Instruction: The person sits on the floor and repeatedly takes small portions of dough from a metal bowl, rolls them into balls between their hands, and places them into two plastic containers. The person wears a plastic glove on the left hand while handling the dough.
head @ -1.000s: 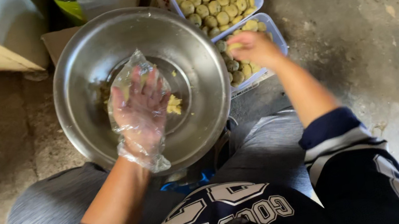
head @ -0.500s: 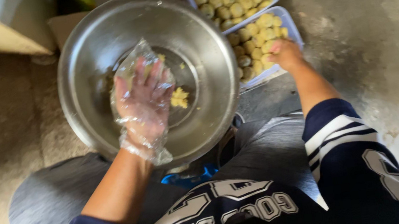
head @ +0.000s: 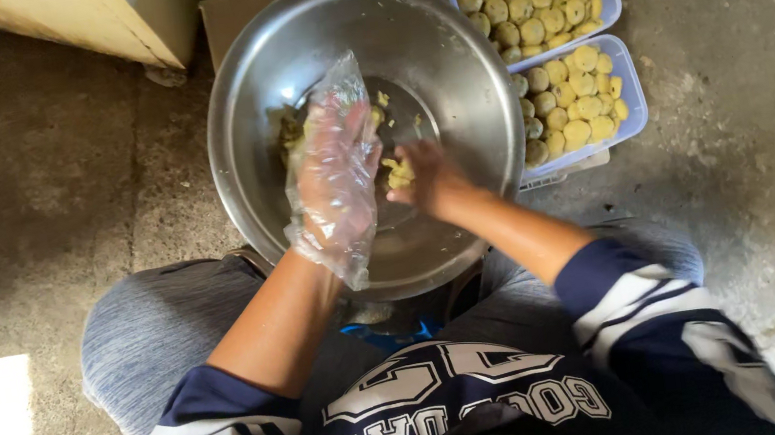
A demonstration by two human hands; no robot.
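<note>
A large steel bowl [head: 445, 50] stands on the floor between my knees, with bits of yellow dough [head: 396, 172] at its bottom. My left hand [head: 333, 170], wrapped in a loose clear plastic bag, hovers flat over the bowl's left half with its fingers spread. My right hand [head: 430, 174], bare, reaches into the bowl and pinches the yellow dough at its fingertips. The two hands are close together, almost touching.
Two pale blue trays [head: 628, 86] of several round yellow dough pieces [head: 580, 87] lie to the right of the bowl, one behind the other. A wooden box [head: 92, 22] stands at the back left. The floor [head: 35, 194] is rough concrete.
My right hand has come back from the near tray into the bowl and taken hold of dough. My left hand stayed over the bowl.
</note>
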